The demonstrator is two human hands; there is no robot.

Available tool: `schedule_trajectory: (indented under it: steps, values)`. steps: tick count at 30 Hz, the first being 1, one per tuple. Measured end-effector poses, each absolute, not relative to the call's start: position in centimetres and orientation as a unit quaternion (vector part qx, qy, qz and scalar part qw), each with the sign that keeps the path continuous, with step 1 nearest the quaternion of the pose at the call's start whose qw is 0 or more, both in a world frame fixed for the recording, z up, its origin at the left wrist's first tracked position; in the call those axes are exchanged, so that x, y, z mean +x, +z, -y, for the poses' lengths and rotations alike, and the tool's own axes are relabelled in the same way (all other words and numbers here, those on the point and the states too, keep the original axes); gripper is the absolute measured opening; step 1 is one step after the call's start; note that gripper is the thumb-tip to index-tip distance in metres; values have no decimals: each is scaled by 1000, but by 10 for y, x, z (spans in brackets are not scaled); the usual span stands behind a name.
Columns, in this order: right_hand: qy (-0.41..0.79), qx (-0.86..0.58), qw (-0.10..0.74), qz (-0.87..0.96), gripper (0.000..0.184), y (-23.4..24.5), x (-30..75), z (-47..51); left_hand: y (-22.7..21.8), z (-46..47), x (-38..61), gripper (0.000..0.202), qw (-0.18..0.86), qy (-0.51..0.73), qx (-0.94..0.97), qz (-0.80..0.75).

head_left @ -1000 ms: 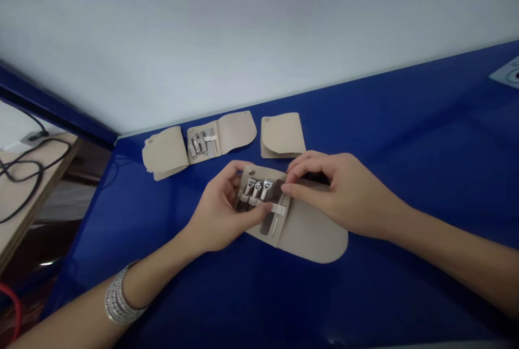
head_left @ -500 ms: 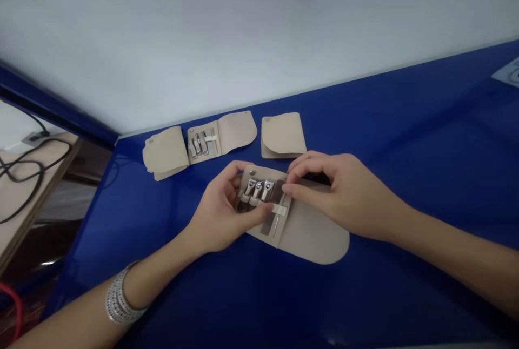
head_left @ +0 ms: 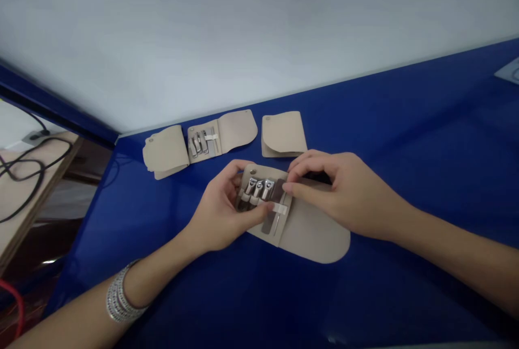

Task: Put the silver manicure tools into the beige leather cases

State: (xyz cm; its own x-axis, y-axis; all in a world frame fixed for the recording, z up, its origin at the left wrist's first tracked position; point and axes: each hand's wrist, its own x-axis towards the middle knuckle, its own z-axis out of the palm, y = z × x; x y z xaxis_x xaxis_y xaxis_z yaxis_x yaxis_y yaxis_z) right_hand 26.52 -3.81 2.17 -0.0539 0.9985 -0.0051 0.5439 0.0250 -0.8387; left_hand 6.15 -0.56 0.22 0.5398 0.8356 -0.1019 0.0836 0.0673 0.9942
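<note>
An open beige manicure case (head_left: 316, 233) lies unfolded between my hands. My left hand (head_left: 225, 208) grips its left side, thumb across the front and fingers behind. Several nail clippers (head_left: 258, 189) sit in loops there, partly covered by my left thumb. Beside them a flat grey metal piece (head_left: 268, 223) and a thin metal stick (head_left: 277, 225) pass under a pale strap (head_left: 279, 208). At the stick's upper end, near the case's fold, my right hand (head_left: 340, 189) is closed in a pinch; its fingertips hide the end.
On the blue table (head_left: 405, 138) behind lie a folded beige case (head_left: 166, 149), an open filled case (head_left: 237, 130) and another folded case (head_left: 284, 132). A white wall (head_left: 259, 35) rises behind. Black cable (head_left: 38, 168) lies on a wooden surface at left.
Almost nothing differs. Both hands keep their hold on the case and the thin stick, and the other cases lie as before.
</note>
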Motion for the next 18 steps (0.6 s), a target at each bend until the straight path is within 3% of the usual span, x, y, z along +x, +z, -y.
schedule_trajectory:
  steps: [18]
  values:
    - [354, -607, 324, 633, 9, 22, 265, 38, 2, 5, 62, 44, 631, 300, 611, -372]
